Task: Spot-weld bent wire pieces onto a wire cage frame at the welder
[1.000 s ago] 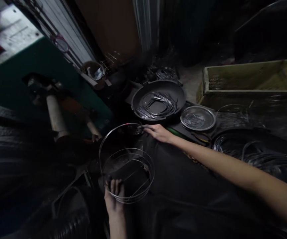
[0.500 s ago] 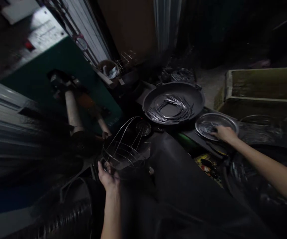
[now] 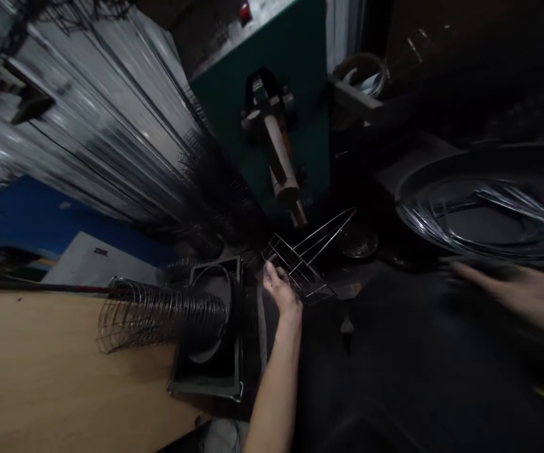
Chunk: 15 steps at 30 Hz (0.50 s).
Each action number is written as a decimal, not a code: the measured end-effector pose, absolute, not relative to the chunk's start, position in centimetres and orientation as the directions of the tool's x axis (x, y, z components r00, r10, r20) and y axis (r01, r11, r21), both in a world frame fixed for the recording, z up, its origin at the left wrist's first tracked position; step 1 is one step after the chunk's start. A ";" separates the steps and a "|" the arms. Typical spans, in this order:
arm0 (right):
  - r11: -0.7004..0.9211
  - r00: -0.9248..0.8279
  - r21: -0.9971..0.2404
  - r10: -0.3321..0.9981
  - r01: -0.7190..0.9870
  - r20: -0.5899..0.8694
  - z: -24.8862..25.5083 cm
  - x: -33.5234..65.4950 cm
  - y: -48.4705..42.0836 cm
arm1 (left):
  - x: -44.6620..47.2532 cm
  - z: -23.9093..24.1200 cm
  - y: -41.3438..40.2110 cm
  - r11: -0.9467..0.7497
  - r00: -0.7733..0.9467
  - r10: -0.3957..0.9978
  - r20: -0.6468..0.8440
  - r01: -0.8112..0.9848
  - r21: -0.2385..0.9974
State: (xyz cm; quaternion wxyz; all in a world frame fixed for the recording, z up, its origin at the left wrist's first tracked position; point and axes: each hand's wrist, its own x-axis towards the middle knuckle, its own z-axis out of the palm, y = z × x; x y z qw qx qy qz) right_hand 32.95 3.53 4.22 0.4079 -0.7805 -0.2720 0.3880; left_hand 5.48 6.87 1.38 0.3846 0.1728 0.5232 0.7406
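Left grip (image 3: 281, 290) closes on a thin wire basket frame (image 3: 307, 261) at mid-frame; right grip (image 3: 521, 292) is blurred at the right edge, so I cannot tell if it is open or closed.

Bright metal rods make up the frame: a small grid of crossing wires near the fingers and long straight wires fanning up to the right. It sits tilted, just below a worn brown cylindrical arm (image 3: 278, 160) jutting from a dark green machine (image 3: 295, 63). At lower left, a stack of nested wire rings (image 3: 158, 311) lies on its side on a tan wooden surface (image 3: 40, 377). A round dark pan (image 3: 422, 173) at upper right holds loops of shiny curved wire (image 3: 483, 220), just above the right hand.
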 end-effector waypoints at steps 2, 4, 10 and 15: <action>-0.512 0.375 -0.854 0.776 -0.094 -0.506 5.2 29.1 5.1 | 5.1 1.3 6.8 -0.156 -0.631 0.762 -0.146 -0.398 0.904; -0.443 0.246 -0.868 0.836 -0.226 -0.491 5.8 25.6 7.0 | 4.7 1.3 6.8 -0.158 -0.634 0.756 -0.160 -0.414 0.896; -0.292 0.132 -0.827 0.908 -0.480 -0.397 6.0 20.0 10.7 | 3.1 0.5 7.0 -0.170 -0.691 0.701 -0.176 -0.402 0.900; -0.299 0.099 -0.781 0.904 -0.549 -0.416 6.3 18.5 10.4 | 1.8 -0.5 7.2 -0.139 -0.721 0.680 -0.131 -0.302 0.943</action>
